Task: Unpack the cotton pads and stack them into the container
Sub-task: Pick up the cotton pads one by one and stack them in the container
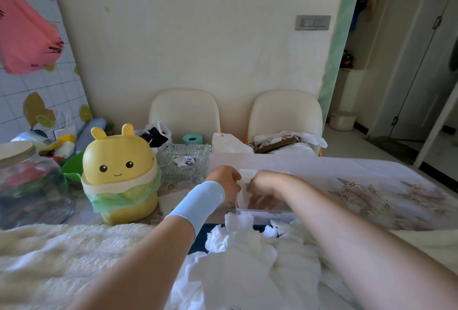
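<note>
Nearest me, a heap of loose white pads lies in my lap and spills up to the desk edge. Just past it, the clear container sits at the near edge of the desk, with both my hands at it. My left hand, a blue sleeve on its wrist, has its fingers curled and pinches a white strip at the container's left wall. Whether that is a pad or wrap, I cannot tell. My right hand dips inside with its fingers curled down, and whether it holds anything is hidden. I judge I am mid-stacking, settling pads in the box. The next move calls for a clean release, then more pads from the heap, laid flat. Farther left stand a yellow bin and a glass dish.
</note>
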Motion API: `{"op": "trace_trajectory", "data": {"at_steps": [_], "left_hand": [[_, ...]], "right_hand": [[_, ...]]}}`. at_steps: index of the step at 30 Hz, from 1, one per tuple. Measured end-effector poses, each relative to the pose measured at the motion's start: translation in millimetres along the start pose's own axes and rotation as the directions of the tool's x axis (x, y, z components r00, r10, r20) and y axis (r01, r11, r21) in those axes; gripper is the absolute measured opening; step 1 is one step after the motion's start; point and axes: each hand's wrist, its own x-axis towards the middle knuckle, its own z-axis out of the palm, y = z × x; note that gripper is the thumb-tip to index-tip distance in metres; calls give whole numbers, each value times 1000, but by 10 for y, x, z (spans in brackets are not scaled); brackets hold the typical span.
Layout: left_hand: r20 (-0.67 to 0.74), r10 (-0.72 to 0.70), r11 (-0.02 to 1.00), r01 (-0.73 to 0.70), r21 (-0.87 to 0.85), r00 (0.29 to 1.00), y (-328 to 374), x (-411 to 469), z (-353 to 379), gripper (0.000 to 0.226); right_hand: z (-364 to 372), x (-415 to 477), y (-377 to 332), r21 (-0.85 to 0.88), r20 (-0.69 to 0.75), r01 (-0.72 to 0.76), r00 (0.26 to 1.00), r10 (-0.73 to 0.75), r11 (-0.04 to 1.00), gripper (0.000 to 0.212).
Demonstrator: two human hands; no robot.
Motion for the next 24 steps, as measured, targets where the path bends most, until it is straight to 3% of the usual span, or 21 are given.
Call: {"op": "trace_trajectory", "data": {"at_steps": [4, 9, 12, 17, 21, 24], "left_hand": [[4, 91, 987, -91, 132, 996, 35, -58, -16, 29], [52, 100, 967, -109, 230, 994, 115, -162, -109, 35], [48, 113, 975, -120, 186, 992, 200, -309, -250, 37], [64, 168, 972, -176, 157, 984, 334, -720, -522, 27], [79, 195, 980, -197, 20, 978, 257, -1069, -574, 16], [113, 217, 975, -220, 19, 970, 162, -1313, -576, 16]], "right_hand": [[-7, 30, 13, 5, 15, 82, 997, -82, 997, 25], [-94, -37, 98, -60, 31, 159, 987, -157, 985, 29], [-211, -236, 127, -149, -82, 268, 956, -282, 952, 28], [-306, -997, 184, -44, -180, 499, 848, -498, 865, 20], [-152, -1470, 321, -175, -79, 446, 882, -464, 878, 30], [26, -1638, 414, -116, -202, 528, 817, -541, 841, 25]]}}
